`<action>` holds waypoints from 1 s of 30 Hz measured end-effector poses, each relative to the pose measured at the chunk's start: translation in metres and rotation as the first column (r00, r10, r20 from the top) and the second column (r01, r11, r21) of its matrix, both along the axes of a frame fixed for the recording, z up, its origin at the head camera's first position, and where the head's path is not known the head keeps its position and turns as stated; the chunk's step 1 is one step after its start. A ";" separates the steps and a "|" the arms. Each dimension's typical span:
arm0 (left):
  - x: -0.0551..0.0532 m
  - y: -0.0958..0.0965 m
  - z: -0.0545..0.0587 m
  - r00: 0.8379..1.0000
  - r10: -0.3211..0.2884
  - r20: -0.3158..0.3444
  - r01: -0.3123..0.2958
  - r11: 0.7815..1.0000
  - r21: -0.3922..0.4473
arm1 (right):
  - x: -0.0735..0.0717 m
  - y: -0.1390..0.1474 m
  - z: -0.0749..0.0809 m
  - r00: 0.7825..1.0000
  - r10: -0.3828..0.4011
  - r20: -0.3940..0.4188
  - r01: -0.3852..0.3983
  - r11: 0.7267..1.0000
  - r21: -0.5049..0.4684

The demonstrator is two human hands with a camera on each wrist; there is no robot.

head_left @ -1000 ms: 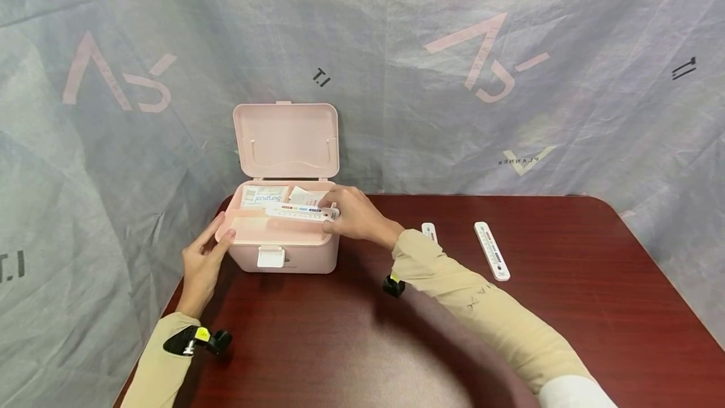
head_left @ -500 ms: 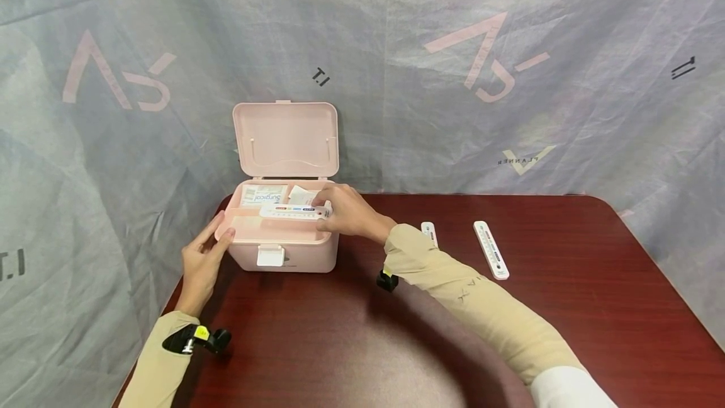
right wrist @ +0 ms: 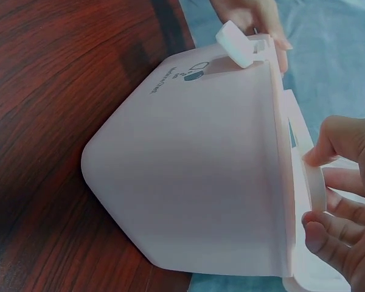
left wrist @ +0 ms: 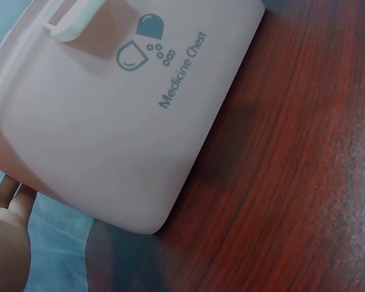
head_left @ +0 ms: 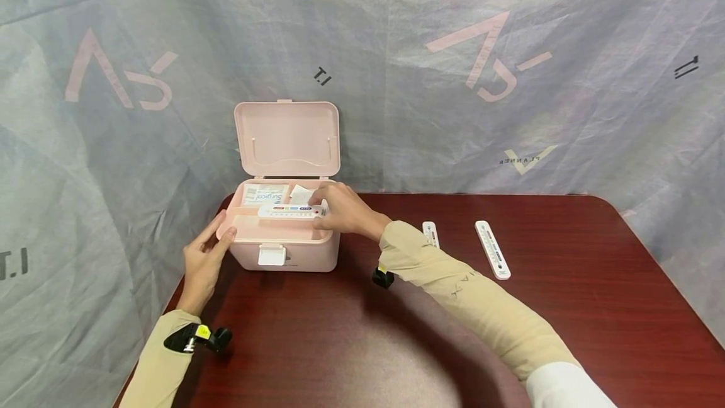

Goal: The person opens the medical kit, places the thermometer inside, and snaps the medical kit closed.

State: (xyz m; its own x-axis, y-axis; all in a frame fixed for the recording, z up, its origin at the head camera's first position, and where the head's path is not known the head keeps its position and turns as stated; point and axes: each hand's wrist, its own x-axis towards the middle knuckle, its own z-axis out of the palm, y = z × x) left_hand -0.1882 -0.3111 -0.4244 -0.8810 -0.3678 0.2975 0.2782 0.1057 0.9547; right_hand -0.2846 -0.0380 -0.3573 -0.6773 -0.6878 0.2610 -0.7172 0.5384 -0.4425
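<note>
A pink medicine chest [head_left: 308,259] stands at the table's far left with its lid raised. My left hand [head_left: 202,266] rests at its left front corner, thumb and fingers extended against the rim. My right hand [head_left: 350,209] pinches the right end of a white thermometer [head_left: 283,211] with coloured marks. The thermometer lies level over the chest's opening, above the front compartment. In the right wrist view, thumb and fingers hold the thermometer [right wrist: 314,182] edge-on beside the rim. A packet printed "Surgical" [head_left: 265,194] and a white packet [head_left: 300,195] sit in the rear compartments.
Another white thermometer [head_left: 492,249] lies on the dark red table [head_left: 317,339] to the right. Another white strip [head_left: 431,233] lies nearer, partly hidden by the right sleeve. A grey cloth [head_left: 385,80] hangs behind the table.
My right hand has moved a little left with the thermometer, farther over the chest's opening. My left hand and the chest have stayed in place.
</note>
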 end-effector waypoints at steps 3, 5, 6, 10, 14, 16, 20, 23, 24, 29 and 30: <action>0.000 0.000 0.000 1.000 -0.002 0.001 0.002 1.000 0.000 | -0.001 -0.002 0.000 1.000 -0.001 0.011 0.001 1.000 0.002; 0.000 0.000 0.000 1.000 -0.003 0.000 0.003 1.000 0.000 | -0.001 -0.003 0.000 1.000 -0.004 0.019 0.004 1.000 0.002; 0.000 0.000 0.000 1.000 -0.002 -0.001 0.002 1.000 -0.007 | -0.001 -0.003 -0.001 1.000 -0.004 0.022 0.004 1.000 0.003; 0.000 0.001 0.000 1.000 0.000 0.001 0.000 1.000 -0.017 | -0.002 -0.006 -0.001 1.000 -0.001 0.017 0.001 1.000 0.004; 0.000 0.001 0.001 1.000 -0.002 0.002 0.002 1.000 -0.005 | -0.002 -0.008 -0.002 1.000 0.007 -0.003 -0.007 1.000 0.011; 0.000 0.000 0.000 1.000 -0.001 -0.002 0.001 1.000 -0.011 | -0.002 -0.009 -0.002 1.000 0.011 -0.011 -0.010 1.000 0.012; 0.000 0.000 0.000 1.000 -0.005 -0.008 0.004 1.000 -0.009 | -0.003 -0.011 -0.003 0.999 0.014 -0.030 -0.014 1.000 0.013; 0.000 0.000 0.000 1.000 -0.009 -0.011 0.009 1.000 -0.007 | -0.003 -0.013 -0.004 0.999 0.017 -0.050 -0.016 1.000 0.011; 0.000 0.000 0.000 1.000 -0.011 -0.012 0.011 1.000 -0.006 | -0.003 -0.014 -0.004 0.998 0.018 -0.059 -0.018 1.000 0.010; 0.000 0.000 -0.001 1.000 -0.010 -0.016 0.009 1.000 -0.017 | -0.004 -0.017 -0.006 0.995 0.028 -0.091 -0.027 1.000 0.010; 0.000 0.000 -0.001 1.000 -0.008 -0.017 0.008 1.000 -0.019 | -0.004 -0.018 -0.007 0.995 0.027 -0.097 -0.026 1.000 0.015</action>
State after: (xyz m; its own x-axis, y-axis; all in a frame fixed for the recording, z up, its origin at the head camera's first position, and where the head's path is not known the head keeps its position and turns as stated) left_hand -0.1881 -0.3108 -0.4253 -0.8785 -0.3550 0.3197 0.2958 0.1214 0.9475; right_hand -0.2882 -0.0555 -0.3638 -0.6306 -0.7093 0.3150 -0.7706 0.5243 -0.3623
